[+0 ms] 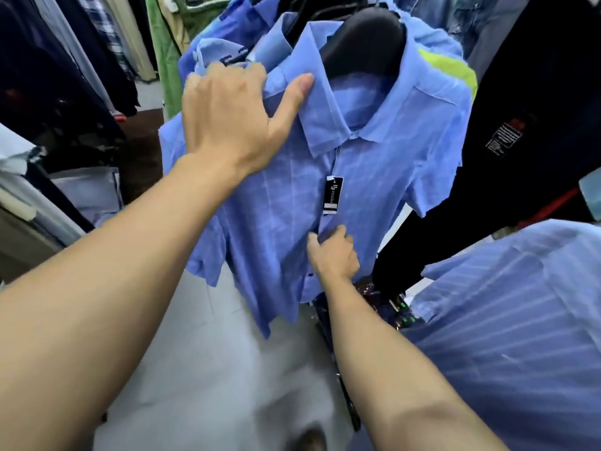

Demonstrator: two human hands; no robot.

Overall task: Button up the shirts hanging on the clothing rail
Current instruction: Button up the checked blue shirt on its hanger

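Note:
A light blue short-sleeved shirt (390, 164) hangs on a black hanger (364, 43) in the middle of the head view. A black tag (332, 196) dangles on its front placket. My left hand (234, 115) grips the shirt's left shoulder beside the collar, with the thumb lying on the collar and the fingers curled over the top. Lower down, my right hand (333, 252) pinches the placket just under the tag, fingers curled into the fabric. The buttons under that hand are hidden.
More blue shirts (234, 37) hang behind on the rail. Dark garments (527, 109) hang at the right and another striped blue shirt (520, 320) at the lower right. Mixed clothes (65, 60) fill the left. Grey floor (201, 369) lies below.

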